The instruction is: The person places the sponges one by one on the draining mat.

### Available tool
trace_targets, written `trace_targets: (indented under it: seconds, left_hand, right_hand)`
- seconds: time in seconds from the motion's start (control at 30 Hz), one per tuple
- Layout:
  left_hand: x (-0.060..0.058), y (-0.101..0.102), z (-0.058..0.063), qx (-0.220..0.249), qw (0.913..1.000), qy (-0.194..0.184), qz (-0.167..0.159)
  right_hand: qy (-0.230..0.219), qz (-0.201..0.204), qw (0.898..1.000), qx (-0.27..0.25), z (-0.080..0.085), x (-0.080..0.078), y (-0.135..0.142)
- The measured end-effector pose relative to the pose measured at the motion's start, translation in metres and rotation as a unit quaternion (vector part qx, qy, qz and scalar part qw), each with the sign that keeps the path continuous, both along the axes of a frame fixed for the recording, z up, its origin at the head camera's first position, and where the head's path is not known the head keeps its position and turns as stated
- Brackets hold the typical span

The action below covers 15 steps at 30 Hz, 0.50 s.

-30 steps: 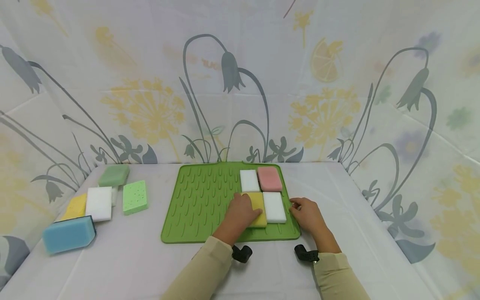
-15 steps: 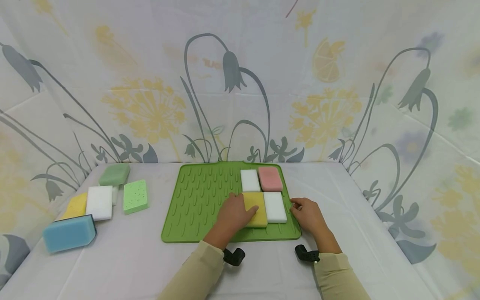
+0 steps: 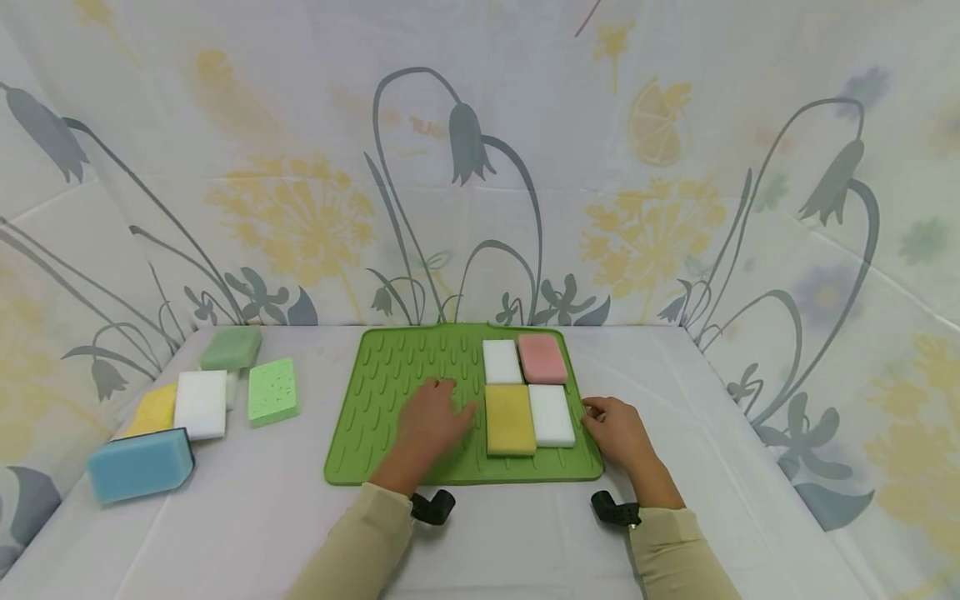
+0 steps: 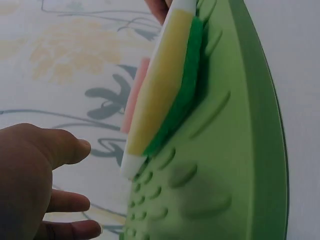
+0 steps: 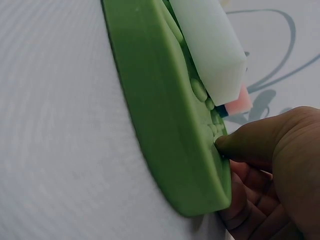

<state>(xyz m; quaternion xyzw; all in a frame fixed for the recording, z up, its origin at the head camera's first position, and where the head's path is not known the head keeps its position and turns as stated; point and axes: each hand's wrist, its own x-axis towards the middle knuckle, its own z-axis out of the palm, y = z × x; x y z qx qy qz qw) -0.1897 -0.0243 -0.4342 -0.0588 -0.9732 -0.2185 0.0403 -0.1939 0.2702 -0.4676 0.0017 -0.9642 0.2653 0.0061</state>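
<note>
A green ridged mat (image 3: 408, 358) lies on the table. Its right half holds a yellow sponge (image 3: 511, 420) with a green scouring layer (image 4: 187, 95), two white sponges (image 3: 552, 415) and a pink sponge (image 3: 542, 358), set two by two. My left hand (image 3: 429, 425) hovers over the mat's left half, apart from the yellow sponge, fingers spread and holding nothing. At the mat's right edge, my right hand (image 3: 617, 429) pinches the rim: the thumb (image 5: 245, 142) lies on the inner side, with the fingers curled outside.
On the left stand a blue sponge (image 3: 140, 467), another yellow sponge (image 3: 153, 410), a white sponge (image 3: 200, 405), a light green sponge (image 3: 272, 392) and a duller green one (image 3: 230, 347) resting on a pale block (image 3: 232, 389). A flower-printed cloth (image 3: 480, 208) hangs behind.
My left hand has let go of the yellow sponge and moved left, off it. The sponge stays beside the white one. My right hand keeps its place on the mat's edge.
</note>
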Motion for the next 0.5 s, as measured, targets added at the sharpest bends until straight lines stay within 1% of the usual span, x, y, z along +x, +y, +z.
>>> trace_targets:
  seconds: [0.2, 0.37, 0.5]
  left_hand:
    - [-0.004, -0.024, -0.005, 0.003, 0.9993, 0.037, 0.000]
    - [-0.007, -0.044, -0.007, -0.005, 0.9990, 0.044, 0.004]
    - [-0.008, -0.061, -0.007, -0.006, 0.9989, 0.046, 0.008]
  right_hand:
    - [0.002, 0.000, 1.000, 0.000, -0.001, 0.000, 0.000]
    - [0.003, -0.001, 1.000, -0.004, -0.002, 0.001, 0.001]
    - [0.006, 0.000, 1.000, -0.003, -0.002, 0.000, 0.001]
